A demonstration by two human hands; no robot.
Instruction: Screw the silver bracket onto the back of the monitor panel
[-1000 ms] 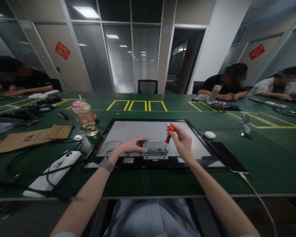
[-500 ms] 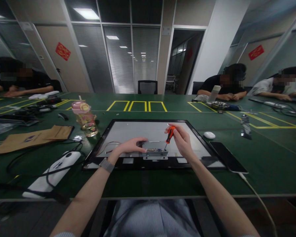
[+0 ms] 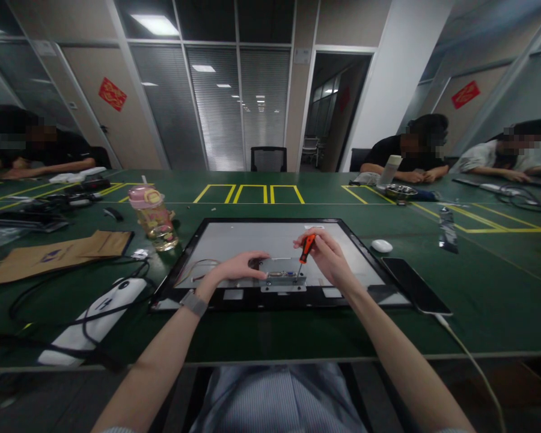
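Observation:
A flat display panel (image 3: 261, 234) with a black frame lies on the green table, its pale back facing up. Near its front edge stands a metal bracket (image 3: 283, 288) with a row of video connectors (image 3: 279, 274). My left hand (image 3: 241, 266) grips the bracket's left end between thumb and fingers. In my right hand (image 3: 327, 255) is a red and black screwdriver (image 3: 307, 245), held tilted with its shaft pointing down. The tip reaches the right end of the bracket by the connectors; whether it sits in a screw I cannot tell. Thin wires (image 3: 198, 264) lie left of my left hand.
Left are a pink-lidded bottle (image 3: 151, 210), a brown paper envelope (image 3: 58, 255) and a white power strip (image 3: 94, 319) with black cables. A phone (image 3: 415, 285) on a charging cable and a white mouse (image 3: 382, 246) lie right. Other people sit across the table.
The screwdriver and my right hand have shifted slightly left, with the tip now a little further in along the bracket. My left hand keeps its grip on the bracket.

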